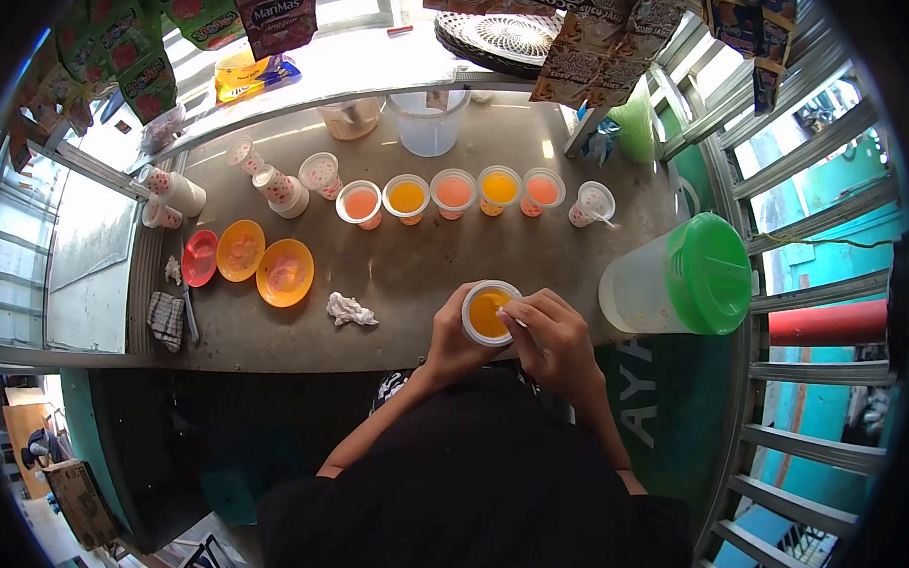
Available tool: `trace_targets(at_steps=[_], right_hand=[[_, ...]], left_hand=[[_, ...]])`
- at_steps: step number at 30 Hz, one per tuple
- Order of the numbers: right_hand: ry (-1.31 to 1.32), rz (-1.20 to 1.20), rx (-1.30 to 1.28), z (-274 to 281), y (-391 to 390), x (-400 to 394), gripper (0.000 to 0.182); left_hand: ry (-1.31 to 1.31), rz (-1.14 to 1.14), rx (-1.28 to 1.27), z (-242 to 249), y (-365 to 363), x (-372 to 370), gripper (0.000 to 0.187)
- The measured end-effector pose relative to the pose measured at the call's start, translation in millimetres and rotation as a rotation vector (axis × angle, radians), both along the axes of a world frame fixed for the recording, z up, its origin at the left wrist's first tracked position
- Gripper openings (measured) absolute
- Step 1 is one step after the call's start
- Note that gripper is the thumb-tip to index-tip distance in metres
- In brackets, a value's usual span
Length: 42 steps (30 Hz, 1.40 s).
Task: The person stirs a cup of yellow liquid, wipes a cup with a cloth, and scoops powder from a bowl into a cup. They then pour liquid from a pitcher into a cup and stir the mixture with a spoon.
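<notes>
My left hand (455,329) is wrapped around a plastic cup (490,340) of yellow-orange drink, held near the table's front edge. Over its rim, my right hand (551,335) is closed in a pinch on a small white utensil (502,313), which looks like a spoon; my fingers hide most of it. Beyond the hands stands a row of filled cups, alternating pink drink (360,204) and orange drink (407,196). To the right of that row is a patterned cup (591,205) with a white spoon handle leaning out.
A clear jug with a green lid (715,275) lies at the right. Leftward are a crumpled white tissue (351,310), orange plates (286,273), a red plate (201,258), a knife (191,315), a folded cloth (166,321) and stacked cups (279,192). A clear bucket (427,128) stands behind; sachets (603,49) hang above.
</notes>
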State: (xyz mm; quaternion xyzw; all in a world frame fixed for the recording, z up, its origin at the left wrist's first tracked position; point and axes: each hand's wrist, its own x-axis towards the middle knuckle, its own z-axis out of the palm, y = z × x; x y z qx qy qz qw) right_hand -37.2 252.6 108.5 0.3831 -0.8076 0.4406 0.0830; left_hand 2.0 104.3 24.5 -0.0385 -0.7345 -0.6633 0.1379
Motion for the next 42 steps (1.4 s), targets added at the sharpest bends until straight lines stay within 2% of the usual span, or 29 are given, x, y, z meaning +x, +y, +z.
trace_targets(at_steps=[5,9,15,20,26,30,35,42], right_hand=[[-0.112,0.019,0.024,1.4,2.9,2.6,0.012],[-0.099,0.045,-0.033,-0.2,-0.7,2.6,0.011],[-0.019,-0.030,0.026,-0.2,1.3,0.3,0.010],[-0.138,-0.003,0.023,2.8,4.0,3.1,0.010],[-0.040,-0.008,-0.011,-3.8,0.8,1.9,0.010],[-0.044,-0.045,0.040,0.9,4.5,1.8,0.011],[-0.143,0.022,-0.035,-2.5,2.6,4.9,0.010],[-0.048,-0.048,0.008,-2.4,3.6,3.2,0.010]], left_hand=[[0.001,-0.013,0.013,-2.1,-0.7,0.2,0.052],[0.002,-0.002,0.017,-0.9,0.0,-0.2,0.052],[0.001,0.000,-0.003,1.5,1.7,0.5,0.051],[-0.001,-0.017,0.002,1.4,2.3,1.4,0.051],[0.006,-0.006,-0.006,4.1,2.9,0.7,0.051],[0.009,0.006,-0.001,1.7,3.0,1.2,0.050],[-0.006,-0.016,0.013,1.9,1.9,1.9,0.051],[-0.001,0.007,0.012,1.4,1.5,0.6,0.051]])
